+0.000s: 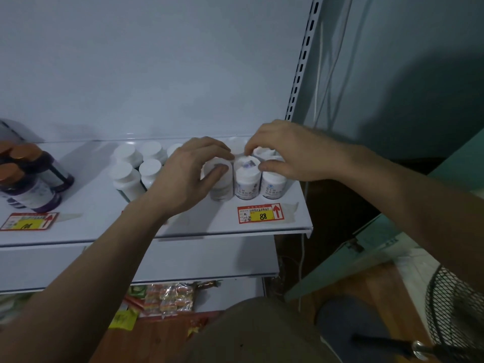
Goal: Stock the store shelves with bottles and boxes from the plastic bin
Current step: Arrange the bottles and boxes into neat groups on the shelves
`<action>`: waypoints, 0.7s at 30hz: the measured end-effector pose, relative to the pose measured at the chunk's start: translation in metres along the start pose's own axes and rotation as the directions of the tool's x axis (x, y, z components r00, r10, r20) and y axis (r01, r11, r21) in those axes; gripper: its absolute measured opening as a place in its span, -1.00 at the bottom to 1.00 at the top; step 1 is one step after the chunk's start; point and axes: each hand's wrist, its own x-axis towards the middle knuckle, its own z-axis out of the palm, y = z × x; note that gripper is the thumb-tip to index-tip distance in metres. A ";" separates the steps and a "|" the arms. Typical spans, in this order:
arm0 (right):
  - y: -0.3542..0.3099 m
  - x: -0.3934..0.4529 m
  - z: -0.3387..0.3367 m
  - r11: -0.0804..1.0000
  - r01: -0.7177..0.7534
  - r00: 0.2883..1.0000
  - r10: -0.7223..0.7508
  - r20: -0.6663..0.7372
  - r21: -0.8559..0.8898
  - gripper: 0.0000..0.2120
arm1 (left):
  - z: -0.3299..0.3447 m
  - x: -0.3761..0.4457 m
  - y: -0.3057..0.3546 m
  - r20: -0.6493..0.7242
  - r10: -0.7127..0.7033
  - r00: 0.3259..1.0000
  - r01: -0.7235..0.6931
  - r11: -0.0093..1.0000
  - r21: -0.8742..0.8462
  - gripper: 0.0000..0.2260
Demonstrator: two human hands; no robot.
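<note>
Just behind the yellow price tag (pixel 260 214), your left hand (pixel 187 176) curls round one white bottle (pixel 219 179) and your right hand (pixel 285 153) pinches another's cap (pixel 262 152) — light, rigid, smooth plastic — best gripped round the cap.

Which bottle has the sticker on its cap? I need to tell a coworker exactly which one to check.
Find the white shelf and its price tag marked 88. Directly behind it stand white bottles; take the stickered bottle, between the left hand and right hand. Only its cap carries a small bluish sticker.
</note>
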 end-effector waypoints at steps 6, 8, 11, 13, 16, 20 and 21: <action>-0.009 0.025 0.010 0.991 -0.012 0.999 0.016 0.035 -0.131 -0.61 | 0.005 -0.006 -0.007 0.063 -0.134 0.989 0.133 0.991 0.025 -0.85; -0.008 0.025 0.010 0.997 -0.010 0.999 0.013 0.044 -0.075 -0.64 | 0.004 -0.007 -0.010 0.087 -0.136 0.987 0.135 0.991 0.010 -0.85; -0.007 0.024 0.009 0.999 0.002 0.997 0.001 0.078 -0.042 -0.66 | 0.001 -0.007 -0.010 0.112 -0.133 0.985 0.134 0.991 -0.005 -0.85; -0.005 0.023 0.009 0.999 0.004 0.997 -0.001 0.082 -0.033 -0.66 | -0.002 -0.007 -0.010 0.128 -0.122 0.984 0.124 0.992 -0.011 -0.85; -0.004 0.021 0.011 1.000 0.003 0.998 -0.002 0.061 -0.019 -0.68 | -0.008 -0.005 -0.008 0.169 -0.103 0.980 0.106 0.994 -0.011 -0.84; -0.003 0.019 0.006 0.999 0.008 0.996 -0.003 -0.092 0.053 -0.76 | -0.015 0.002 -0.004 0.216 -0.098 0.971 0.091 0.995 0.045 -0.83; -0.002 0.019 0.005 0.998 0.007 0.993 0.000 -0.115 0.059 -0.77 | -0.016 0.004 -0.004 0.229 -0.102 0.968 0.091 0.994 0.059 -0.83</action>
